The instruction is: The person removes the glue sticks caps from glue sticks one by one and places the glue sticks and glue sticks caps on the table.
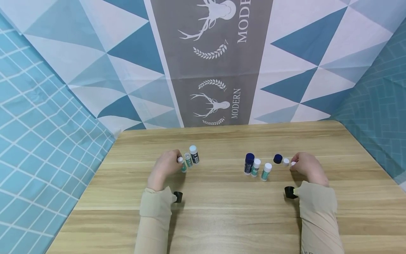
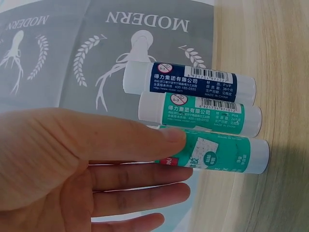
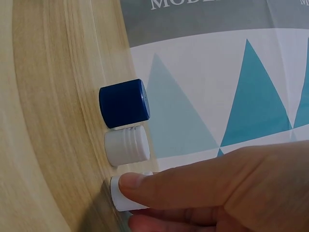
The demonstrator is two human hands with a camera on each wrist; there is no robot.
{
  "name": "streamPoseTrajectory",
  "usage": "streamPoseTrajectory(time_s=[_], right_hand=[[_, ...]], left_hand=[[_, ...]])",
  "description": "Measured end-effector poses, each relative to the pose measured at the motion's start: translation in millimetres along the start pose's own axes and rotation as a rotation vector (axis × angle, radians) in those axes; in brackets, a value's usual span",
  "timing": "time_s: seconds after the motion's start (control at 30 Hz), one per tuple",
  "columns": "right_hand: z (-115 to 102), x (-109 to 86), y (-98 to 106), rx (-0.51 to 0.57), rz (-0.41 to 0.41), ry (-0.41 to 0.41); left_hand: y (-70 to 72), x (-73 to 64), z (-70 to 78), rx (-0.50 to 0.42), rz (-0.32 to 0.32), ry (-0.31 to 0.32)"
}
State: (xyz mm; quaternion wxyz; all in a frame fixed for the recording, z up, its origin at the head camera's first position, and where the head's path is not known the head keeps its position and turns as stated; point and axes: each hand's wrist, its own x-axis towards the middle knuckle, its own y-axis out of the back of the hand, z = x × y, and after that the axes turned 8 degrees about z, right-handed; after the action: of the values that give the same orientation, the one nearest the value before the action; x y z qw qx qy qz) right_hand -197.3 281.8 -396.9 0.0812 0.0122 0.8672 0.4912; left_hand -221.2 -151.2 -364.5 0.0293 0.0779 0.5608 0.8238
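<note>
My left hand (image 1: 165,165) pinches a green-and-white glue stick (image 2: 227,155) between thumb and fingers; it stands upright at the left end of a row. Next to it are a second green glue stick (image 2: 212,112) and a navy-labelled glue stick (image 2: 193,82), both upright without caps. On the right, my right hand (image 1: 307,166) pinches a small white cap (image 3: 120,199) at the tabletop. Beside that cap, another white cap (image 3: 126,146) and a dark blue cap (image 3: 124,104) stand in a line.
Between the hands stand a capped navy glue stick (image 1: 248,165) and two capped green glue sticks, one at the middle (image 1: 255,169) and one slightly apart (image 1: 265,173). All are on a wooden table (image 1: 222,218). Behind its far edge hangs a patterned cloth (image 1: 209,70).
</note>
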Motion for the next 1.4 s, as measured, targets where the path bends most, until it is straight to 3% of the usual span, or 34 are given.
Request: streamPoseTrajectory(time_s=[0.27, 0.7, 1.03, 1.4], right_hand=[[-1.1, -1.1, 2.9, -0.001, -0.021, 0.011], [-13.9, -9.1, 12.1, 0.002, -0.055, 0.017], [-26.3, -13.7, 25.3, -0.090, 0.044, 0.129], [-41.6, -22.3, 31.5, -0.055, 0.156, 0.178]], left_hand=[[2.1, -0.9, 3.1, 0.005, 0.013, 0.029], [8.4, -5.5, 10.9, 0.005, 0.072, -0.014], [16.2, -10.9, 20.7, 0.016, 0.190, -0.106], [18.9, -13.3, 29.6, -0.004, 0.316, -0.174]])
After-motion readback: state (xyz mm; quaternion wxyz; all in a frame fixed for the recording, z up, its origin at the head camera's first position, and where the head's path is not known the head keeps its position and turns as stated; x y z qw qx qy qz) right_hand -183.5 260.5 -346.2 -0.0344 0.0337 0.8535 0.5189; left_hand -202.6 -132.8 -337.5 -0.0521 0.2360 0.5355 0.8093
